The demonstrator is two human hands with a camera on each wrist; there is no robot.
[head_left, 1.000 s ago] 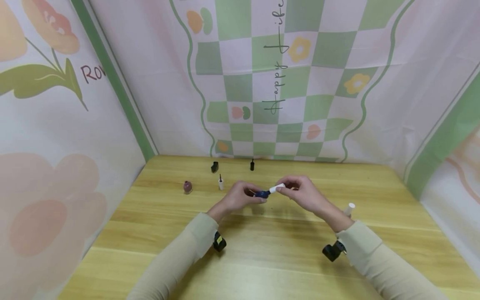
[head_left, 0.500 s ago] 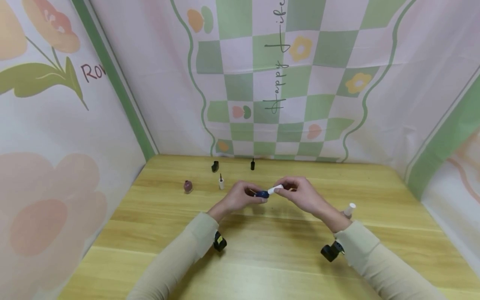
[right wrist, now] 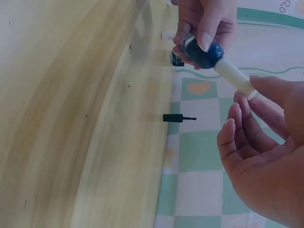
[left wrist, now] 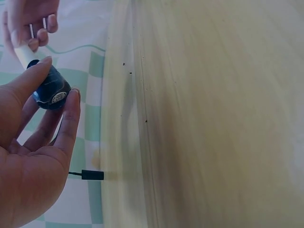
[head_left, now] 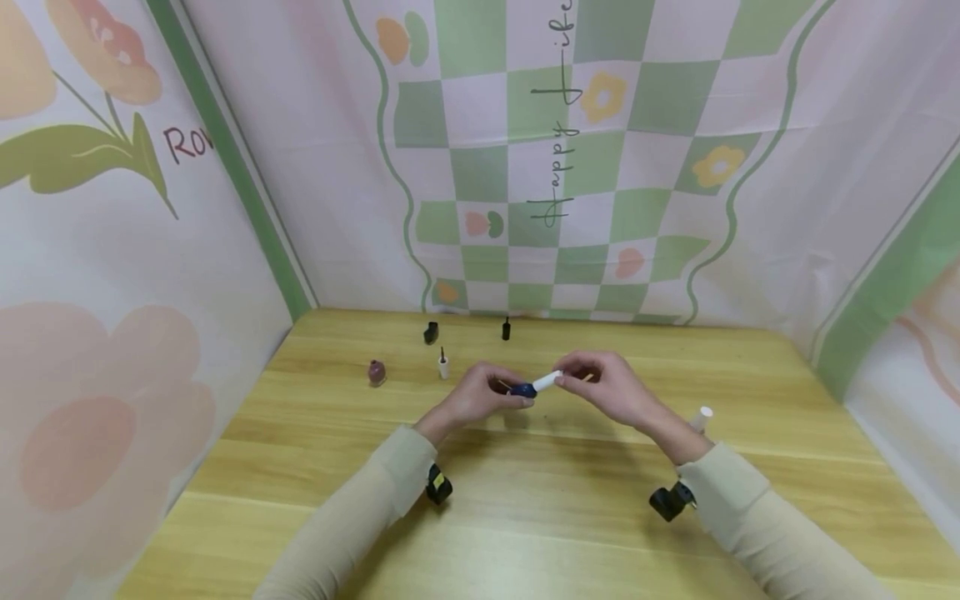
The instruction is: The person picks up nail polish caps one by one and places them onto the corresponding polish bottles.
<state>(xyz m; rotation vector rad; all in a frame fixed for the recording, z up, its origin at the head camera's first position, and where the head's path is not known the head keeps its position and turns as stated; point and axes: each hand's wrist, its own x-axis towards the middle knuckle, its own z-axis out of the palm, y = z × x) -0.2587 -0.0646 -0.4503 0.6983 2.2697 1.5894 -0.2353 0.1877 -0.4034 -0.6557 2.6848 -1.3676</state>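
My left hand [head_left: 486, 393] holds a dark blue nail polish bottle [left wrist: 52, 90] between thumb and fingers, tilted above the table. A white cap [right wrist: 232, 76] sits against the bottle's neck, in line with it. The far end of that cap is pinched by the thumb and fingertips of my right hand [head_left: 606, 385]. In the right wrist view no brush shows between cap and bottle. Part of the bottle is hidden behind the left fingers.
On the wooden table [head_left: 540, 517], an uncapped mauve bottle [head_left: 377, 373] stands left, beside a white brush cap [head_left: 443, 367] with its brush up. Farther back are a small black bottle [head_left: 431, 333] and a black brush cap [head_left: 506, 331]. A white-capped bottle [head_left: 702, 417] stands behind the right wrist.
The right fingers have shifted on the white cap and now pinch nearer its outer end, so more of it shows. The left hand and bottle have stayed nearly still.
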